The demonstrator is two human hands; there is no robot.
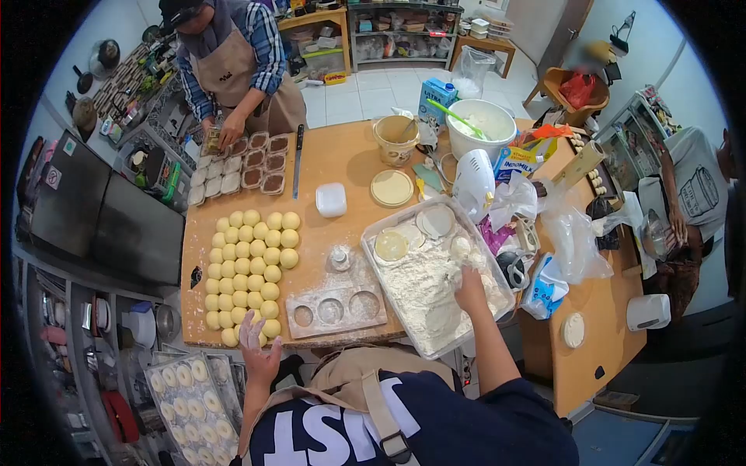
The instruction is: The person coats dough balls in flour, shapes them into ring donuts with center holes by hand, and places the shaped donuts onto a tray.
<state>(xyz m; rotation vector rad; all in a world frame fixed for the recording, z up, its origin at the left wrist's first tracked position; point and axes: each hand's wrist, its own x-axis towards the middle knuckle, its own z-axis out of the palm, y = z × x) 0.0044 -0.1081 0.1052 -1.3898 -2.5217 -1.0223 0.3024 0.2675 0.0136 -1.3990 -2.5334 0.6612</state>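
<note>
My left hand (259, 349) is open, fingers spread and dusted white, at the near edge of the rows of round yellow dough balls (242, 268). My right hand (469, 290) reaches into a white plastic tray (373, 248) of flour (423, 291); its fingers are floury, and I cannot make out whether they hold anything. In the tray's far end lie a flattened yellow dough disc (391, 245) and a round whitish disc (434, 221). Between my hands lies a floured wooden board (336, 309) with three round hollows. A small flour-dusted object (339, 258) stands behind it.
Across the table a person in an apron (233, 66) handles small filled tubs (252, 167). A long knife (298, 159) lies near them. A white bowl (482, 128), a hand mixer (475, 182) and plastic bags crowd the right. Ring-shaped dough trays (190, 404) stand below left. Another person (691, 182) sits right.
</note>
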